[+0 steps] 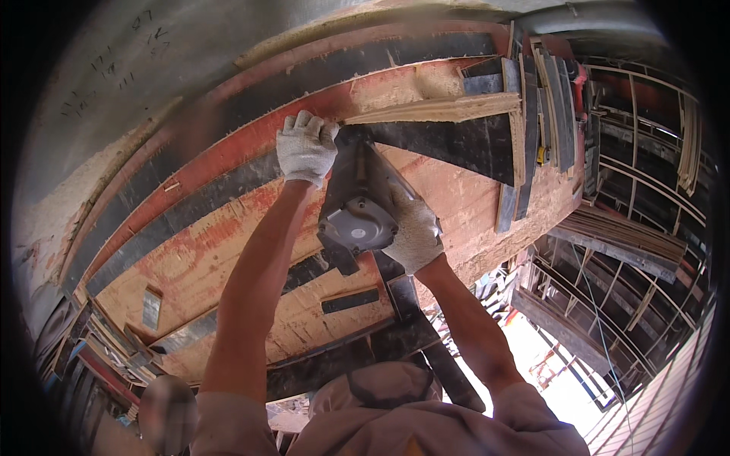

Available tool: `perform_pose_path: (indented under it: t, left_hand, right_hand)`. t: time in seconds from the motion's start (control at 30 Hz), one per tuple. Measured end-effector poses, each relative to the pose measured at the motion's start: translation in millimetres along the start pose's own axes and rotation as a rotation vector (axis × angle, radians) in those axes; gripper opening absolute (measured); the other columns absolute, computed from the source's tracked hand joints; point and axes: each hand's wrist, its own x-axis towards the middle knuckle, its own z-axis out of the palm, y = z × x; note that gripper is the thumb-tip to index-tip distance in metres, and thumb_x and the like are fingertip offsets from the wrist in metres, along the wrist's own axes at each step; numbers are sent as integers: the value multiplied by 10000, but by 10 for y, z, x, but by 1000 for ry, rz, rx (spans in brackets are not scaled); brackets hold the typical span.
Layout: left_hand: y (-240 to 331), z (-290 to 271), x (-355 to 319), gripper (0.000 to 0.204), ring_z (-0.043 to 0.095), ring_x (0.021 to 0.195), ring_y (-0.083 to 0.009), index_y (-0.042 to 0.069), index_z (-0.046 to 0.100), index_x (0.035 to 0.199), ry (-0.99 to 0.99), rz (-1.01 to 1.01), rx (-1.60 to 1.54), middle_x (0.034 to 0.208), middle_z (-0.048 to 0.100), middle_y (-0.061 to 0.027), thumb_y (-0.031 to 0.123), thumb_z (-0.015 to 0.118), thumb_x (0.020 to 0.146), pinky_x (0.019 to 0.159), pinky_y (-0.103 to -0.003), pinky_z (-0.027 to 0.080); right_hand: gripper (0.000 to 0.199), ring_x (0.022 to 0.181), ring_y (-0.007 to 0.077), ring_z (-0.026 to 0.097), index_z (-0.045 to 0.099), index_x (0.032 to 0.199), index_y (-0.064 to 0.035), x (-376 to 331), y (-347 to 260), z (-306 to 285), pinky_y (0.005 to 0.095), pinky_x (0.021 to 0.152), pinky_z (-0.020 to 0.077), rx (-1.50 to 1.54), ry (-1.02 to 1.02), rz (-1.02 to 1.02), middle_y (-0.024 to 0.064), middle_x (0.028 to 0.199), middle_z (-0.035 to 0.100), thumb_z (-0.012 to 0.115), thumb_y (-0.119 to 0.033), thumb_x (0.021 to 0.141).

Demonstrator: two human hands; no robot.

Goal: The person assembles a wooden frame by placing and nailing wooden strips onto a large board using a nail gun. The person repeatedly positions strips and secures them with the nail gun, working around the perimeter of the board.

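Overhead: right grip [414, 232] closed round saw [357, 205]; left grip [306, 146], at 11 o'clock, pressed flat on formwork [228, 220], holding nothing.

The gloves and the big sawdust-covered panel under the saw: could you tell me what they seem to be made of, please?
Gloves, left and right: white knitted fabric, probably cotton, with ribbed texture. Panel: likely plywood, raw tan wood with worn red and black coating.
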Motion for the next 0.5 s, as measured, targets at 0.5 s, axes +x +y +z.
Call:
perform_pose_path:
  t: [0.5]
  left_hand:
    - [9, -20, -19, 201, 619, 935, -310, 130, 697, 817, -48, -21, 5, 946, 655, -45, 309, 670, 904, 790, -498, 485]
  right_hand:
    - [533, 870, 424, 717, 620, 1143, -58, -2, 78, -148, 514, 759, 576, -8, -130, 20, 211, 930, 726, 837, -359, 761]
